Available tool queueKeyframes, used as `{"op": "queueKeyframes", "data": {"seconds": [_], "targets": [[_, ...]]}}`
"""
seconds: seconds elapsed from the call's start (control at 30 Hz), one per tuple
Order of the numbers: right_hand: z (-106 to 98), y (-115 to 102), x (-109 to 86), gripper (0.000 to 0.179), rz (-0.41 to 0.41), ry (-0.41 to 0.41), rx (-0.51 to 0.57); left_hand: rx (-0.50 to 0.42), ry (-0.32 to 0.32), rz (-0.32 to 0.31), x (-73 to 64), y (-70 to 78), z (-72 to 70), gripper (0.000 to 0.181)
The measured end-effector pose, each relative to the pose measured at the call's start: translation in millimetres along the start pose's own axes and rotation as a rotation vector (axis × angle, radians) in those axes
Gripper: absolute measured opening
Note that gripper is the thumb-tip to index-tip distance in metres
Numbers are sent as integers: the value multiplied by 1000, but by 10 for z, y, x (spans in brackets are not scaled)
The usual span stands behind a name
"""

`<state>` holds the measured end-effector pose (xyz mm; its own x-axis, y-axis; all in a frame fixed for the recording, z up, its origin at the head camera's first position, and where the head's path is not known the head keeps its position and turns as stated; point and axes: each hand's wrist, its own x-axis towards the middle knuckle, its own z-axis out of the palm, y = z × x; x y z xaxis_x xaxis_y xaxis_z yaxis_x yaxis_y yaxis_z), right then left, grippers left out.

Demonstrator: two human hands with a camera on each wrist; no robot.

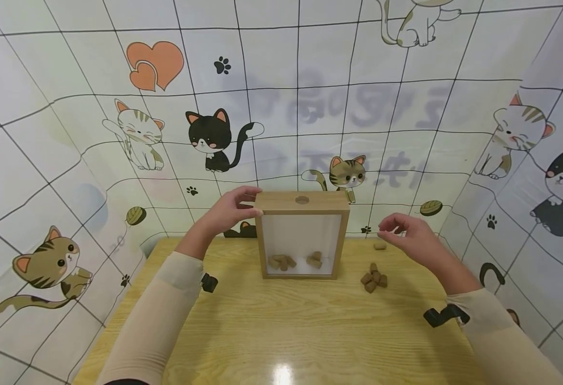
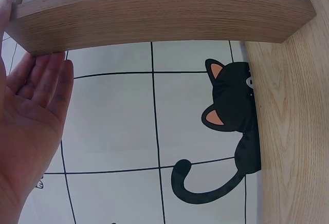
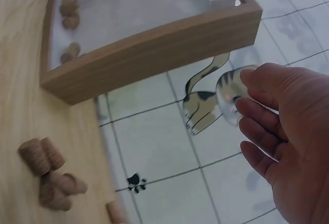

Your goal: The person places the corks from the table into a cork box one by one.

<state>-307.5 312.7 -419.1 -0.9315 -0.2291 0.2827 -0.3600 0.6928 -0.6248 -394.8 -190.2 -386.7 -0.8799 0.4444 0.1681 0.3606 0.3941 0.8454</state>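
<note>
A wooden shadow box [image 1: 302, 203] with a clear front and a round hole in its top stands upright on the table. Several corks [image 1: 314, 260] lie inside at its bottom. My left hand [image 1: 226, 214] holds the box's upper left corner, thumb at the front edge and fingers at the back edge. To the right of the box, my right hand [image 1: 413, 238] is raised above the table, its fingers loosely bent with nothing between them. Below it sits a small heap of loose corks [image 1: 374, 279]. A single cork [image 1: 380, 246] lies farther back, near that hand.
The light wooden table [image 1: 272, 326] ends at a back wall covering [image 1: 272, 80] printed with cats and grid lines. Similar covering rises at both sides. Black wrist mounts [image 1: 447, 315] are worn at the sleeves.
</note>
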Motion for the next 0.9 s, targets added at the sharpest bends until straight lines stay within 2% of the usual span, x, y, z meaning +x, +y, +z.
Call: {"op": "queueKeyframes", "data": {"seconds": [0.17, 0.47, 0.9], "targets": [[160, 255, -167, 18, 17, -20, -9, 1, 4, -1, -8, 12, 4, 68], [491, 714, -408, 17, 32, -7, -2, -5, 8, -7, -14, 27, 11, 67], [814, 1060, -607, 39, 109, -51, 19, -7, 1, -11, -23, 58, 5, 67]]}}
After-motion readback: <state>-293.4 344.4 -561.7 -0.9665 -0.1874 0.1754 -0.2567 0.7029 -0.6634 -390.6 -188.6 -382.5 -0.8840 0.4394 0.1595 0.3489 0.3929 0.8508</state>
